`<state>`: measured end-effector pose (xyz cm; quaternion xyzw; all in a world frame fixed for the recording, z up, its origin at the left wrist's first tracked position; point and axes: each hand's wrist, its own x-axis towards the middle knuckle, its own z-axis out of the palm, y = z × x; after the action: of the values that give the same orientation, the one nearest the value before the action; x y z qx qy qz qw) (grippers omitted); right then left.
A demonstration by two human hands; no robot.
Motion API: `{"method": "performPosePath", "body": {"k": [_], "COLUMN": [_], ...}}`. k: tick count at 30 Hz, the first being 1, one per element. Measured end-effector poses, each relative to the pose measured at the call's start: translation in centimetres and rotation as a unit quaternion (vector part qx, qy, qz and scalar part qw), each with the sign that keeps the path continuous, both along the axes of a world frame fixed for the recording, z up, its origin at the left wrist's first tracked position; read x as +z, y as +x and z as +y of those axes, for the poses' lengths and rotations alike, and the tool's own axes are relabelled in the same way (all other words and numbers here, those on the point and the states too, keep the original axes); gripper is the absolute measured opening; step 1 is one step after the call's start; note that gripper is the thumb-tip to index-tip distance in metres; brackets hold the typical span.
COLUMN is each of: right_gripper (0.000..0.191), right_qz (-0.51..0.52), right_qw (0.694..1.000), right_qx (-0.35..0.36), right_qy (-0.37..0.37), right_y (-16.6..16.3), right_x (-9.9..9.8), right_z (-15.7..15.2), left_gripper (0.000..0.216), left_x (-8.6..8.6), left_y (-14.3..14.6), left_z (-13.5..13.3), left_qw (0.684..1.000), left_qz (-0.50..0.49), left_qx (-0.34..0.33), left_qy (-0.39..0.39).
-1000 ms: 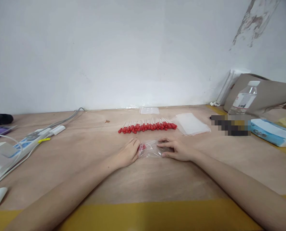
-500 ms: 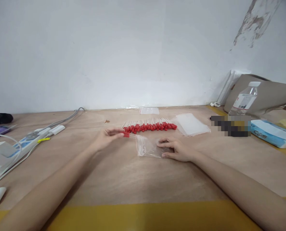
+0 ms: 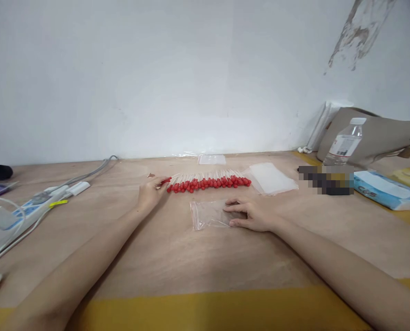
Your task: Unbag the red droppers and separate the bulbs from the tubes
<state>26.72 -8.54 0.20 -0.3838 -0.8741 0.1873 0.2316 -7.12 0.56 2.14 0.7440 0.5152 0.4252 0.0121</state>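
My left hand (image 3: 149,194) is at the left end of a row of red-tipped white sticks (image 3: 208,183). Its thumb and fingers are closed on a red-tipped stick (image 3: 165,180); whether more than one is held I cannot tell. The row lies on the table with red heads towards me and pale shafts towards the wall. Nearer to me lies a clear zip bag (image 3: 207,214), flat, its zip edge facing left. On the bag's right end rests my right hand (image 3: 251,215), fingers stretched and apart, pressing it to the table.
Right of the row lies a stack of clear bags (image 3: 273,178), and another small bag (image 3: 212,159) is by the wall. A power strip (image 3: 36,204) with cables is at left. A water bottle (image 3: 345,143) and a blue tissue pack (image 3: 387,189) stand and lie at right.
My left hand has moved from the zip bag's opening, up and left to the end of the row. The bag now lies flatter. My right hand has stayed on it.
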Motion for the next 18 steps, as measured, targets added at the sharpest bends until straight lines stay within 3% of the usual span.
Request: {"method": "performPosePath", "body": {"k": [5, 13, 18], "right_gripper": [0.049, 0.049, 0.049], "right_qz": [-0.001, 0.001, 0.004], "right_qw": [1.000, 1.000, 1.000], "right_qx": [-0.001, -0.005, -0.006], "right_qy": [0.002, -0.002, -0.002], "right_y": [-0.1, -0.1, 0.0], "right_x": [0.2, 0.2, 0.1], "right_z": [-0.1, -0.2, -0.1], "left_gripper": [0.026, 0.045, 0.041], "left_x": [-0.2, -1.5, -1.5], "left_y": [0.3, 0.2, 0.0], "left_z": [0.0, 0.3, 0.2], "left_qw": [0.994, 0.996, 0.997], "left_qz": [0.103, -0.026, 0.005], "left_qx": [-0.024, -0.011, 0.022], "left_qy": [0.036, -0.084, -0.068]}}
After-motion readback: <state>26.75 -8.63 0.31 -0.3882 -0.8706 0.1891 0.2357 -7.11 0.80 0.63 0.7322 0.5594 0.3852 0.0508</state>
